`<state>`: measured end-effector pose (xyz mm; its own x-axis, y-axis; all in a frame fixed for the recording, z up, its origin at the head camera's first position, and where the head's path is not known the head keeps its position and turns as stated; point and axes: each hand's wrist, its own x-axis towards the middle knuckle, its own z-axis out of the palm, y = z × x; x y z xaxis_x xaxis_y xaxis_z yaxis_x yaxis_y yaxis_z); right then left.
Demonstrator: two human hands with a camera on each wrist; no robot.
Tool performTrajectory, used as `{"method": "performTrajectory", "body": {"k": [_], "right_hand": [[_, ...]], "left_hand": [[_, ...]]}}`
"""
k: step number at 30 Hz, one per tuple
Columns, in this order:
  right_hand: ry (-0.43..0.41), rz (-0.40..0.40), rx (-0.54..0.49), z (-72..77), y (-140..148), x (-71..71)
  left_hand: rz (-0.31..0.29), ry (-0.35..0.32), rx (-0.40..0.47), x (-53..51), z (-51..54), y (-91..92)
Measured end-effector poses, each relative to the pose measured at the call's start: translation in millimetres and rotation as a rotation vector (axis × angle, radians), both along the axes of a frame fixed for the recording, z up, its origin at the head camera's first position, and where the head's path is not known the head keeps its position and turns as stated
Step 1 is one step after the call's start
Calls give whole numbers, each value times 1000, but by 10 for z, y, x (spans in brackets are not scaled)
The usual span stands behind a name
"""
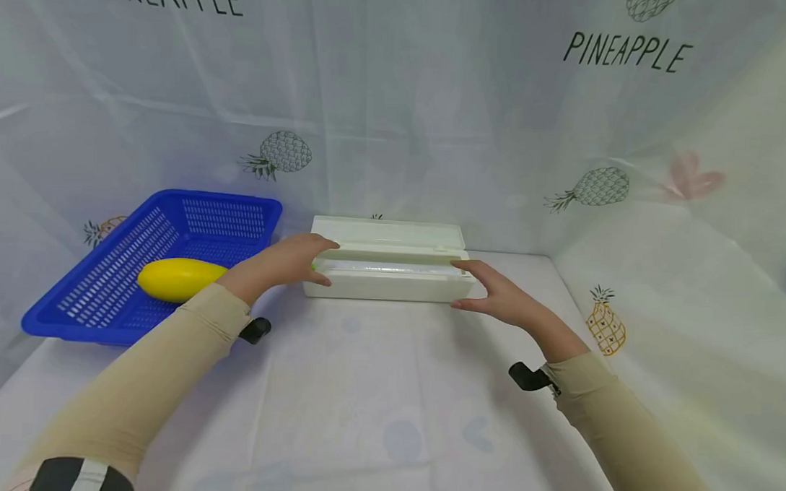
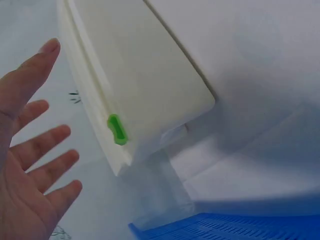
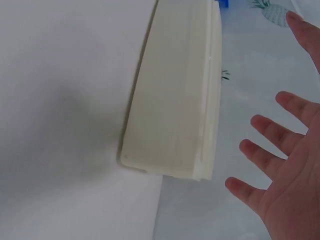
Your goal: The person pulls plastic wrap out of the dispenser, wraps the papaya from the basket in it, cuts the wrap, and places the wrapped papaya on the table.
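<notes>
- Your white box (image 1: 385, 288) sits on the counter (image 1: 342, 388) ahead of you, near the back curtain, its lid (image 1: 387, 233) raised at the far side and a clear roll (image 1: 392, 268) inside.
- Its long axis runs side to side, spanning the gap between your hands.
- Your left hand (image 1: 287, 262) is at the left end, by the green slider (image 2: 118, 130); your right hand (image 1: 504, 296) is at the right end. Neither is clearly nearer.
- Both your hands are released, fingers spread, grasping nothing; the wrist views show them apart from the box.
</notes>
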<state>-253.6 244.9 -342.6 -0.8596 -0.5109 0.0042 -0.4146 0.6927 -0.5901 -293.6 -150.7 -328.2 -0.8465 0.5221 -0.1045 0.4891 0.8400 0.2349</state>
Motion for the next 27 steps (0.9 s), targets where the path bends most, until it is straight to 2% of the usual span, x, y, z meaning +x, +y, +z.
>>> {"method": "performTrajectory", "body": {"k": [4, 8, 16, 21, 27], "right_hand": [[-32, 1, -21, -53, -49, -59], [-43, 19, -45, -107, -81, -122], [-28, 42, -38, -147, -136, -225], [-51, 61, -34, -151, -186, -262], [-71, 65, -38, -171, -211, -287]], "left_hand": [[-13, -59, 4, -123, -39, 38], [-22, -110, 16, -197, -54, 91], [-82, -171, 75, -374, -110, 142], [-85, -202, 99, -462, -136, 120], [-59, -239, 93, -511, -160, 111]]}}
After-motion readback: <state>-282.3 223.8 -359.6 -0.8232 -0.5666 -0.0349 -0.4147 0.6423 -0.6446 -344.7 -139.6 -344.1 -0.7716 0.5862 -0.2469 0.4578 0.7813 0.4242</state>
